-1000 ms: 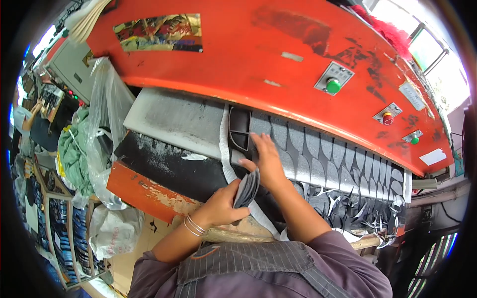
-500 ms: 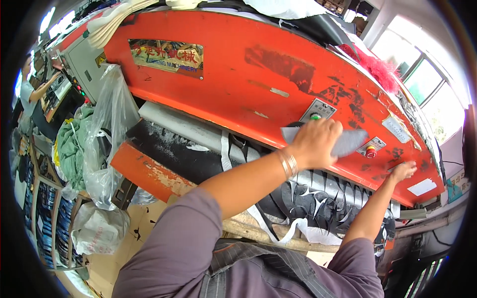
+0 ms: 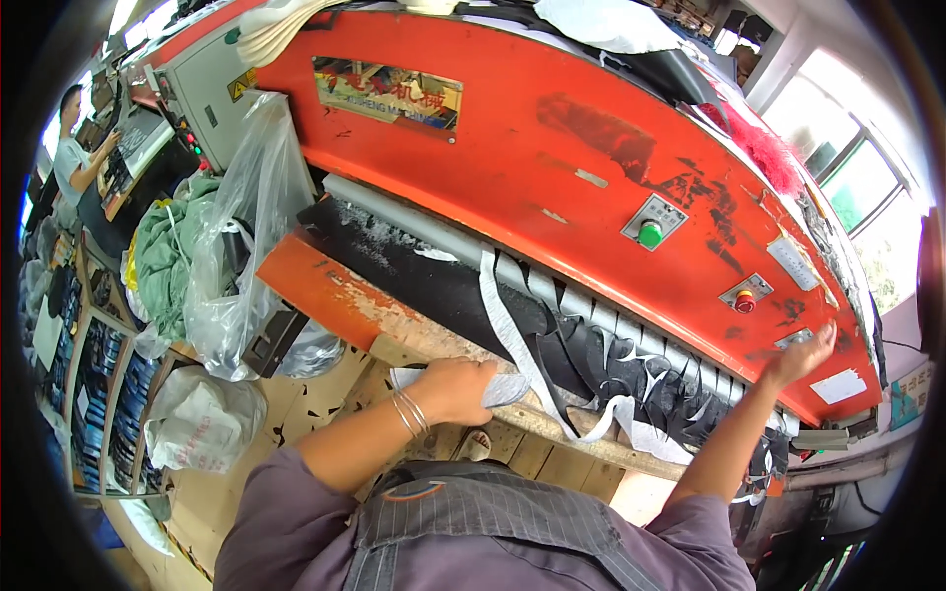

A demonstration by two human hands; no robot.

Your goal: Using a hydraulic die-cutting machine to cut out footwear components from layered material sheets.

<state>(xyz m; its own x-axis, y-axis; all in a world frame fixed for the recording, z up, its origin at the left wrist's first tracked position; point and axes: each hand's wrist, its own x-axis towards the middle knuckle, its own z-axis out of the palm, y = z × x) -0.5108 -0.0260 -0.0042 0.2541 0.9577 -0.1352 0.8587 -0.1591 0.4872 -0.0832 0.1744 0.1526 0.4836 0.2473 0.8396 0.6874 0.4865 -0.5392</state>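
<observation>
My left hand (image 3: 451,390), with metal bangles on the wrist, is closed around a flat grey cut piece of material (image 3: 506,390) whose ends stick out on both sides. It is low, over the wooden front edge of the large red machine. My right hand (image 3: 803,357) lies at the right end of the red front panel (image 3: 473,187), beside a small metal plate (image 3: 791,339); its fingers look stretched out, with nothing visible in them. Below the panel, cut black and white strips (image 3: 601,369) hang tangled over the machine's bed, next to a pale roller (image 3: 434,236).
A green button (image 3: 649,233) and a red knob (image 3: 744,301) sit on the panel. At left stand a clear plastic bag (image 3: 251,197), a green cloth bundle (image 3: 168,256), a white sack (image 3: 204,421) and shelves of dark pieces (image 3: 128,399). Another person (image 3: 79,163) works beyond.
My left hand has moved down and left, away from the panel by the green button, carrying the grey piece. The right hand stays near the panel's right end, its fingers straighter. The view has shifted.
</observation>
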